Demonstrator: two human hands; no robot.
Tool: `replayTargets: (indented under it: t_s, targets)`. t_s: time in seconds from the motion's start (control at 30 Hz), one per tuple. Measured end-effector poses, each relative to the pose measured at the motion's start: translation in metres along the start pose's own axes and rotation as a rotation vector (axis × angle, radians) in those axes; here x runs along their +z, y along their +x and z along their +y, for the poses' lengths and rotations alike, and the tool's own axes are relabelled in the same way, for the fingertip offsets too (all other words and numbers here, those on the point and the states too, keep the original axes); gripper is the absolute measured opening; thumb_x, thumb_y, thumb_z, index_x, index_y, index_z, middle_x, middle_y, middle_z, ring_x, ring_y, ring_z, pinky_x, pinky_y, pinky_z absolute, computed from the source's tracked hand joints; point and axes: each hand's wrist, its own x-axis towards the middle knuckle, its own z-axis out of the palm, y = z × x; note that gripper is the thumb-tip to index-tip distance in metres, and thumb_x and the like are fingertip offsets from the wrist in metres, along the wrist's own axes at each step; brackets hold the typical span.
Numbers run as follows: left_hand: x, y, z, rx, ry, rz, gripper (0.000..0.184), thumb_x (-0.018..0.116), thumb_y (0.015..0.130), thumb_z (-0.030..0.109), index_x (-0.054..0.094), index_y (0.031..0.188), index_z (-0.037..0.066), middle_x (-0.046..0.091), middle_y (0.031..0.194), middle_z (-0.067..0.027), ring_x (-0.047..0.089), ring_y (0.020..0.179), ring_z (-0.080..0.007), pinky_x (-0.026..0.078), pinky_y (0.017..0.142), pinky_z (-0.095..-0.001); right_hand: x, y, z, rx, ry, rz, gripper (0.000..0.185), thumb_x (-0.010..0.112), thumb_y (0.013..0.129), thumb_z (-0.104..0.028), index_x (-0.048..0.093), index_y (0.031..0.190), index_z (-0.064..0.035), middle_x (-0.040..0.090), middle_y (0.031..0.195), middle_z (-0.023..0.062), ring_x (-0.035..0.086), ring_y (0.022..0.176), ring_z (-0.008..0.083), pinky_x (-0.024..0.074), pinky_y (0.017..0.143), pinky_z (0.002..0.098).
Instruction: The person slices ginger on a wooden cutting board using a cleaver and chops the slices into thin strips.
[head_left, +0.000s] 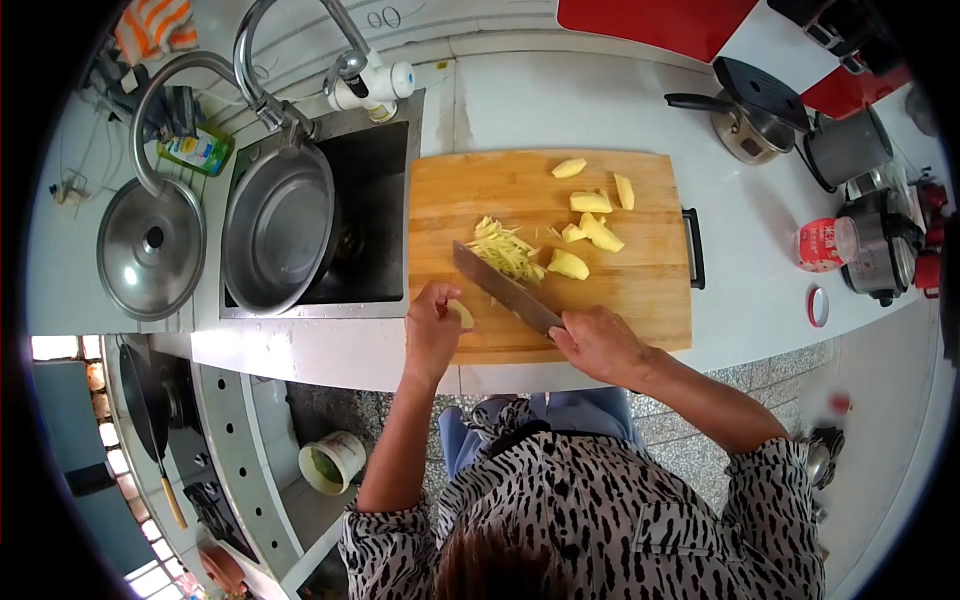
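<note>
My right hand (604, 347) is wrapped round the handle of a kitchen knife (506, 290) with a broad dark blade, which slants across the wooden cutting board (640, 310). At the board's front left edge, my left hand (432, 325) has its fingers closed on a pale yellow piece of ginger (461, 313), partly hidden by them. Just beyond the blade lies a heap of ginger shreds (508, 252). Several peeled ginger chunks are scattered to the right and behind it, among them one chunk (569, 264) close to the heap.
Left of the board is a sink (375, 200) with a large metal basin (280, 230) under a faucet (245, 60). A metal lid (152, 250) lies farther left. To the right stand a saucepan (750, 135), a red-labelled jar (825, 245) and its lid (818, 306). A bucket (345, 455) is on the floor.
</note>
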Motion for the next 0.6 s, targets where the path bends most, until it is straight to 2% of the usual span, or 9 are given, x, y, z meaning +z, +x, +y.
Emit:
replayTargets:
  t_s: [0.1, 0.17, 0.2, 0.33, 0.4, 0.53, 0.6]
  targets:
    - [0.013, -0.003, 0.003, 0.066, 0.054, 0.114, 0.022, 0.048, 0.072, -0.009, 0.056, 0.090, 0.000, 0.059, 0.082, -0.0088, 0.058, 0.069, -0.0153, 0.053, 0.057, -0.0285, -0.004, 0.000, -0.001, 0.035, 0.003, 0.009, 0.028, 0.052, 0.084, -0.022, 0.053, 0.069, 0.0013, 0.056, 0.059, 0.0197, 0.057, 0.057, 0.0383, 0.0458, 0.054, 0.0469]
    - [0.027, -0.003, 0.004, 0.166, 0.235, 0.182, 0.021, 0.052, 0.070, -0.009, 0.057, 0.088, 0.002, 0.060, 0.078, -0.0104, 0.059, 0.068, -0.0162, 0.049, 0.058, -0.0292, -0.007, 0.001, 0.000, 0.077, 0.030, 0.040, 0.028, 0.052, 0.083, -0.022, 0.053, 0.069, 0.0017, 0.055, 0.058, 0.0202, 0.057, 0.056, 0.0386, 0.0459, 0.054, 0.0468]
    - [0.035, -0.003, 0.008, 0.227, 0.270, 0.220, 0.020, 0.057, 0.069, -0.007, 0.057, 0.086, 0.003, 0.060, 0.076, -0.0122, 0.060, 0.067, -0.0210, 0.047, 0.060, -0.0313, -0.007, 0.002, 0.000, 0.078, 0.029, 0.039, 0.028, 0.052, 0.083, -0.022, 0.053, 0.069, 0.0017, 0.055, 0.058, 0.0202, 0.057, 0.056, 0.0386, 0.0459, 0.054, 0.0468]
    - [0.047, 0.001, 0.009, 0.244, 0.471, 0.241, 0.023, 0.059, 0.069, -0.004, 0.056, 0.091, 0.001, 0.059, 0.078, -0.0113, 0.059, 0.068, -0.0195, 0.046, 0.061, -0.0296, -0.005, 0.001, 0.002, 0.028, 0.000, 0.050, 0.027, 0.052, 0.083, -0.021, 0.052, 0.068, 0.0017, 0.054, 0.056, 0.0210, 0.056, 0.054, 0.0394, 0.0458, 0.053, 0.0467]
    - [0.048, 0.001, 0.012, 0.310, 0.545, 0.299, 0.020, 0.063, 0.068, -0.001, 0.056, 0.087, 0.000, 0.059, 0.076, -0.0136, 0.059, 0.067, -0.0231, 0.046, 0.061, -0.0321, -0.003, 0.001, 0.002, 0.017, -0.009, 0.059, 0.027, 0.052, 0.084, -0.020, 0.052, 0.068, 0.0016, 0.054, 0.056, 0.0213, 0.056, 0.054, 0.0395, 0.0457, 0.053, 0.0468]
    - [0.046, -0.005, 0.012, 0.246, 0.511, 0.366, 0.014, 0.064, 0.068, 0.002, 0.058, 0.081, 0.000, 0.061, 0.074, -0.0142, 0.059, 0.065, -0.0261, 0.047, 0.060, -0.0343, -0.010, -0.003, -0.002, 0.056, -0.018, 0.011, 0.026, 0.051, 0.084, -0.020, 0.052, 0.069, 0.0015, 0.054, 0.056, 0.0210, 0.056, 0.054, 0.0395, 0.0454, 0.052, 0.0470]
    - [0.042, -0.008, 0.005, 0.148, 0.479, 0.260, 0.012, 0.063, 0.072, 0.006, 0.055, 0.074, -0.003, 0.060, 0.069, -0.0185, 0.059, 0.065, -0.0341, 0.046, 0.059, -0.0395, -0.010, -0.006, -0.005, 0.047, -0.035, 0.009, 0.026, 0.051, 0.084, -0.020, 0.052, 0.069, 0.0014, 0.054, 0.055, 0.0206, 0.056, 0.053, 0.0394, 0.0452, 0.052, 0.0471]
